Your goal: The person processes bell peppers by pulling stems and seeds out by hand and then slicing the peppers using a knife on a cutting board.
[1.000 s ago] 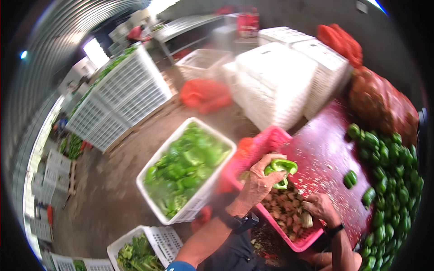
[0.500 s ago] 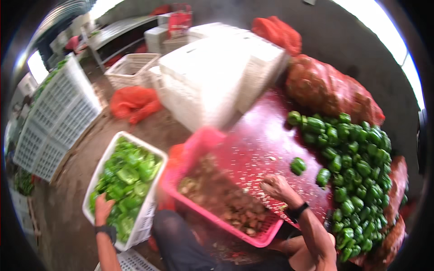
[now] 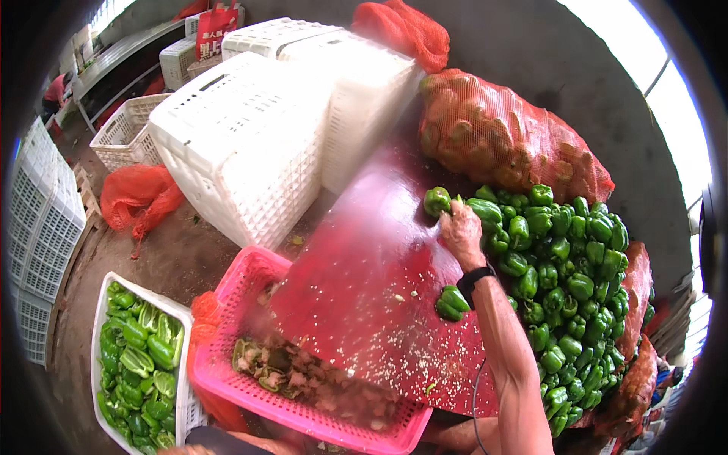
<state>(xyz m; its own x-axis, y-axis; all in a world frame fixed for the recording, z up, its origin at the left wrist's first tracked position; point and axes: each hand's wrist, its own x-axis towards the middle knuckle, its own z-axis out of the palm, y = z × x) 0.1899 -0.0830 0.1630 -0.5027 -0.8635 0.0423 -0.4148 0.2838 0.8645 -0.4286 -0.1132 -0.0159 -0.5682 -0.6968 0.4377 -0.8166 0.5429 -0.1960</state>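
Observation:
My right hand (image 3: 461, 230) reaches over the red board (image 3: 356, 265). Its fingers are curled beside a green bell pepper (image 3: 437, 201) at the edge of a big heap of whole green peppers (image 3: 569, 288). What the fingers hold, if anything, is hidden. Another pepper (image 3: 453, 303) lies alone on the board by my wrist. Only a sliver of my left hand (image 3: 186, 450) shows at the lower edge, its fingers out of sight. Near it stands a white crate (image 3: 182, 311) filled with cut, hollowed green peppers (image 3: 140, 360).
A pink basket (image 3: 303, 421) with pepper cores and scraps stands under the board's near edge. Pale seeds cover that part. White crates (image 3: 235, 144) are stacked beyond, beside a full red mesh sack (image 3: 508, 133). An orange net (image 3: 140, 197) lies on the floor.
My view has swung to the right. My right hand has moved from the seed-strewn part of the board to the pepper heap. My left hand has come away from the cut peppers in the white crate.

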